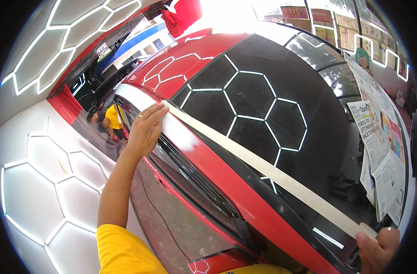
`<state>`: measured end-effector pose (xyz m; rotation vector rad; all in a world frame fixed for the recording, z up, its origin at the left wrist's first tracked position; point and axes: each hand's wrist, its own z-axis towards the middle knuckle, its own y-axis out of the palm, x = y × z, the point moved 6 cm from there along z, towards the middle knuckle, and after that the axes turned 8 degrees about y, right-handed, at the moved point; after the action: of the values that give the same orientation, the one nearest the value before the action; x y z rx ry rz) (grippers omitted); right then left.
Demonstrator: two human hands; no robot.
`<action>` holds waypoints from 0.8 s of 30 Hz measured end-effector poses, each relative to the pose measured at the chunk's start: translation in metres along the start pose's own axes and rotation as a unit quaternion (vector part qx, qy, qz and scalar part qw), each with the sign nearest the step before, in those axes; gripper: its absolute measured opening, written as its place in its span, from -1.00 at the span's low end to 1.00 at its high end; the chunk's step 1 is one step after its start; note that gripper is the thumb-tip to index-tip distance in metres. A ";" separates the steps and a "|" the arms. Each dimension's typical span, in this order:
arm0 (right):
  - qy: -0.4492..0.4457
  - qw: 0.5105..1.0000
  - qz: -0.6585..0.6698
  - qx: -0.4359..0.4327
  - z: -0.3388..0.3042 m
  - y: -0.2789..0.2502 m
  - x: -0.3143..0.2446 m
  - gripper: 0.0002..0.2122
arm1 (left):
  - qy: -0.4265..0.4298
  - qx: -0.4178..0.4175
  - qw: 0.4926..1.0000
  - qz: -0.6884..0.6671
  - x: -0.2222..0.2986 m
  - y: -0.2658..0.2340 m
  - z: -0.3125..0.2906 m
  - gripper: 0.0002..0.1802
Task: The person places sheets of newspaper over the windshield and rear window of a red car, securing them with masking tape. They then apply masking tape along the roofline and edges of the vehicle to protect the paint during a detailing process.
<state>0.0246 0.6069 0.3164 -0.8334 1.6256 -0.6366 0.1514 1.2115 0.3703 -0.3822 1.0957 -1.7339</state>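
A long strip of cream masking tape [268, 170] runs taut and diagonally along the side edge of a car's glossy black roof panel [249, 93]. At its far end, my left hand [145, 130] lies with fingers stretched out, the fingertips pressing the tape near the white-patched, red roof rail [183, 134]. Close to me at the lower right, my right hand [379, 251] pinches the masking tape roll [368, 229] between thumb and fingers. Part of that hand is cut off by the picture's rim. Much of the strip appears raised off the surface; its exact contact is unclear.
Newspaper sheets [377, 141] cover the windshield side at the right. Below me are the car's side windows [195, 176] and a red wing mirror [217, 261]. A co-worker in a yellow shirt [112, 117] is low beside the car. A white wall panel [30, 196] stands left.
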 end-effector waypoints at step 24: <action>-0.307 0.944 -0.106 0.065 0.003 0.087 -0.008 -0.65 | 0.009 -0.011 1.000 0.025 0.008 0.002 0.009 -0.59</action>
<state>0.0123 0.6661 0.2532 -0.9964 0.9282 -0.5524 0.1553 1.2002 0.3722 -0.3501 1.1298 -1.6848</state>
